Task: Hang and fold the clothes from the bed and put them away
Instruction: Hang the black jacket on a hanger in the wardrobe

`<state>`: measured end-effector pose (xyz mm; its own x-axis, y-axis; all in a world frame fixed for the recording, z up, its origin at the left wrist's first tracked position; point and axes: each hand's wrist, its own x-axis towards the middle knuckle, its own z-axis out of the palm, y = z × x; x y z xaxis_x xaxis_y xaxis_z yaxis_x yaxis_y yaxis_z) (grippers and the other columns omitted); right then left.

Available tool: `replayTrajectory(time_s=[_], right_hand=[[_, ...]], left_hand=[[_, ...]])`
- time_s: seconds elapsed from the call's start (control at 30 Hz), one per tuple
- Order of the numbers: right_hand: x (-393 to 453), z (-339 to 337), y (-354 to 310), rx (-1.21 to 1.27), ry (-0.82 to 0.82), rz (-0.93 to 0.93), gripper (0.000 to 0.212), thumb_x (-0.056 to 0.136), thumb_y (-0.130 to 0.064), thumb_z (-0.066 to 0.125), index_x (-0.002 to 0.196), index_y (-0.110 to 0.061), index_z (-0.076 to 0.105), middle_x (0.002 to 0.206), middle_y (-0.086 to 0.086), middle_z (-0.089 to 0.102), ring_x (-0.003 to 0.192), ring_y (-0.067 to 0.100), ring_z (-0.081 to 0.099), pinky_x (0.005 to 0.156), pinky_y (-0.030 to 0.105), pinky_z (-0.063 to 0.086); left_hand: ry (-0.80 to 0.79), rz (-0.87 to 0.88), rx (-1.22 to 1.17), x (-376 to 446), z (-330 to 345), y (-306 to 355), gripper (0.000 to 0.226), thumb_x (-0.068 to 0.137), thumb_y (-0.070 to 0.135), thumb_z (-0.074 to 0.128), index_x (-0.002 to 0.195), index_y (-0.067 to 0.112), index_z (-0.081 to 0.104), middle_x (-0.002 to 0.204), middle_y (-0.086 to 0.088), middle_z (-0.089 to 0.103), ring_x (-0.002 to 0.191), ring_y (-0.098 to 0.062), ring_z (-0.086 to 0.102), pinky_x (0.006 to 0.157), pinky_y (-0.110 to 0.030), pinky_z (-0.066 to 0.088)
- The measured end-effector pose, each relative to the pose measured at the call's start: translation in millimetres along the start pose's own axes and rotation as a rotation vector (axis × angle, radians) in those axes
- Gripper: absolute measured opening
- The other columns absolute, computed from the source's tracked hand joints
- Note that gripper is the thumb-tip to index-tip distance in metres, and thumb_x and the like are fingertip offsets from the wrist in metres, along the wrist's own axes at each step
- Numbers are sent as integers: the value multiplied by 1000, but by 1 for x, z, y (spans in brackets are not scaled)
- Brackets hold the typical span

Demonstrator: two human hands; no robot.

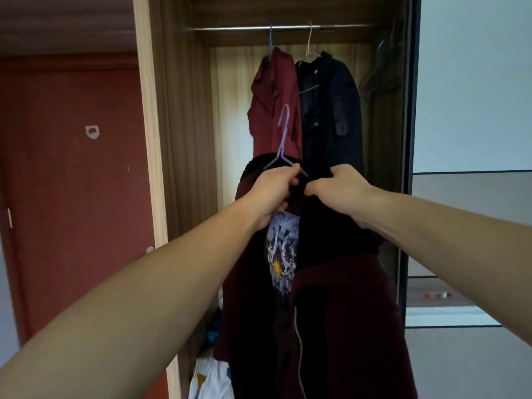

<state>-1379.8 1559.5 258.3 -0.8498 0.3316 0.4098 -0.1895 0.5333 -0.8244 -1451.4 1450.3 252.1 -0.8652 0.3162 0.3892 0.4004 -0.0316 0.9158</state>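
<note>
Two garments [276, 99] hung on rail [282, 28]; maroon jacket [331, 312] on purple hanger [283, 133] gripped by left hand [273, 188] and right hand [339, 185], not yet hung.

Both arms outstretched, left grip [272, 187] pinching, right grip [336, 187] seemingly clenched

A home bedroom: open wooden wardrobe [178, 139] with clothes hanging on its rail [282, 28].
</note>
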Motion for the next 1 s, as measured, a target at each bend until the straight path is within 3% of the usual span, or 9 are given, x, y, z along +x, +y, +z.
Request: replayTrajectory(time_s=[0.07,0.17,0.23,0.3,0.33,0.47,0.57,0.77,1.0], right_hand=[[14,-8,-12,22,68,-30,20,78,-14,68,95,-3,69,86,14,71,74,28,67,65,32,52],[33,-20,-38,60,149,-70,27,77,-17,68,101,-4,66,89,11,67,81,28,66,70,33,53],[43,-27,-58,71,193,-110,28,79,-17,67,102,-1,63,82,6,61,76,24,61,65,28,48],[50,-28,-76,61,220,-155,14,82,-18,64,94,-14,56,74,3,54,68,21,56,60,26,42],[55,-26,-83,57,227,-177,16,83,-19,63,91,-8,56,74,3,54,68,22,57,56,25,40],[73,-11,-109,52,228,-248,16,83,-21,62,74,-12,53,73,3,55,66,21,56,46,25,33],[85,6,-128,55,219,-287,14,85,-20,62,79,-11,53,73,2,52,61,16,50,45,25,31],[125,46,-143,15,279,-283,17,87,-23,63,93,-8,58,74,1,51,58,13,45,44,24,28],[184,83,-153,20,339,-256,16,84,-16,63,72,-10,54,75,6,58,65,19,55,48,25,37]], left_hand=[[2,64,36,-11,-1,9,34,100,46,43,120,25,60,95,5,58,75,-9,49,66,-24,41],[-98,151,87,-35,-1,12,38,91,63,46,116,37,57,108,12,64,96,-1,62,90,-22,47],[-160,147,161,-50,0,18,35,86,62,57,116,44,52,101,27,60,89,16,59,80,-4,43],[-168,129,226,-61,0,28,53,78,57,70,120,51,39,99,33,56,87,17,56,68,-1,41],[-136,132,237,-61,1,31,65,72,56,77,123,51,37,103,31,57,91,14,56,72,-3,43],[80,223,302,-49,1,40,110,51,61,87,143,44,28,130,22,53,118,-3,53,102,-30,46],[202,290,408,-36,-7,38,127,45,68,83,148,47,11,144,15,43,129,-10,45,105,-38,45],[344,445,705,16,-59,22,94,77,47,68,145,49,4,115,8,64,97,-18,65,83,-40,57],[310,591,786,98,-108,6,81,87,36,61,148,41,7,120,4,62,102,-21,63,88,-41,54]])
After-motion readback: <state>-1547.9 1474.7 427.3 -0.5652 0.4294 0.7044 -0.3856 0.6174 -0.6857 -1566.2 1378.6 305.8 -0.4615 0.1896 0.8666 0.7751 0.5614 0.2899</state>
